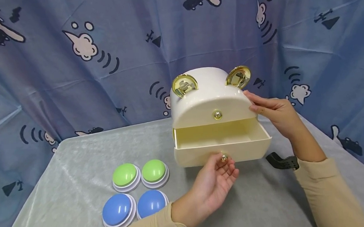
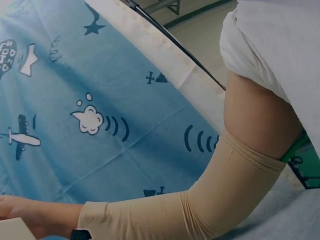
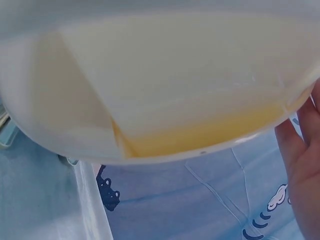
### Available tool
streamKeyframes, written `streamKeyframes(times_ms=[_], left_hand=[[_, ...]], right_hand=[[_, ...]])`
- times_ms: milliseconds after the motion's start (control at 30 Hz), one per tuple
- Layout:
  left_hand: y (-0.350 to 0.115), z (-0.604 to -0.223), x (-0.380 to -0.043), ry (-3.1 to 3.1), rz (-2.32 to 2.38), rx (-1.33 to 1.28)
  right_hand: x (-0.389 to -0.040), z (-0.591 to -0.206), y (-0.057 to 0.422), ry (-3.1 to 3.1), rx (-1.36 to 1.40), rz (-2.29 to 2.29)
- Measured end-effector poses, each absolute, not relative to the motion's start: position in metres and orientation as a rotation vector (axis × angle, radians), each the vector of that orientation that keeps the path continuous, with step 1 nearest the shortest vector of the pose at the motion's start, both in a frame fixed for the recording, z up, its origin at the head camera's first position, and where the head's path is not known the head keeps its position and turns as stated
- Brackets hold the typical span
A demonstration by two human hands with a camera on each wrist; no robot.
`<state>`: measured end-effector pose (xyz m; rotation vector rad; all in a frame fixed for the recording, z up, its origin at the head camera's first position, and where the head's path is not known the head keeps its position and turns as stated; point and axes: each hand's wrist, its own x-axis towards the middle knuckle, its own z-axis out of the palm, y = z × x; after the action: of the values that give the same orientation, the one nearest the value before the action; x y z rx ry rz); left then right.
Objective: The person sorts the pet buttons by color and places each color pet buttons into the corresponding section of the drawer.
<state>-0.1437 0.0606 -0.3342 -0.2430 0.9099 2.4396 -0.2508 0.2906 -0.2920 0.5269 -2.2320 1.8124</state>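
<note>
A white two-drawer storage box [image 1: 206, 79] with gold ears stands on the table. Its lower drawer [image 1: 223, 152] is pulled out and shows a bare cream inside; the upper drawer [image 1: 197, 114] is closed. My left hand [image 1: 212, 182], palm up, pinches the lower drawer's gold knob [image 1: 224, 157] between thumb and fingers. With fairly straight fingers, my right hand [image 1: 274, 113] rests against the box's right side. In the right wrist view the white box [image 3: 190, 75] fills the upper part, and the right hand [image 3: 305, 165] touches its edge.
Two green push buttons [image 1: 124, 175] and two blue push buttons [image 1: 116, 210] on white bases sit left of the box, the blue ones nearer, beside the left forearm. A grey cloth covers the table [image 1: 78, 161]. Behind hangs a blue patterned curtain [image 1: 126, 26].
</note>
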Motion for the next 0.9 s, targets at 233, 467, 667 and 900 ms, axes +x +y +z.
streamKeyframes(times_ms=[233,467,667,900], left_hand=[[0.058,-0.334,-0.144,0.917,2.445,-0.242],[0.056,-0.334,-0.142,0.915,2.444,-0.235],[0.057,-0.335,-0.137,0.922,2.434,-0.216],[0.058,-0.337,-0.131,0.929,2.42,-0.221]], right_hand=[[-0.255,-0.29,0.289,-2.264,0.572,1.75],[-0.258,-0.291,0.29,-2.191,0.709,1.803],[-0.257,-0.293,0.294,-2.151,0.751,1.837],[-0.257,-0.299,0.295,-2.091,0.784,1.894]])
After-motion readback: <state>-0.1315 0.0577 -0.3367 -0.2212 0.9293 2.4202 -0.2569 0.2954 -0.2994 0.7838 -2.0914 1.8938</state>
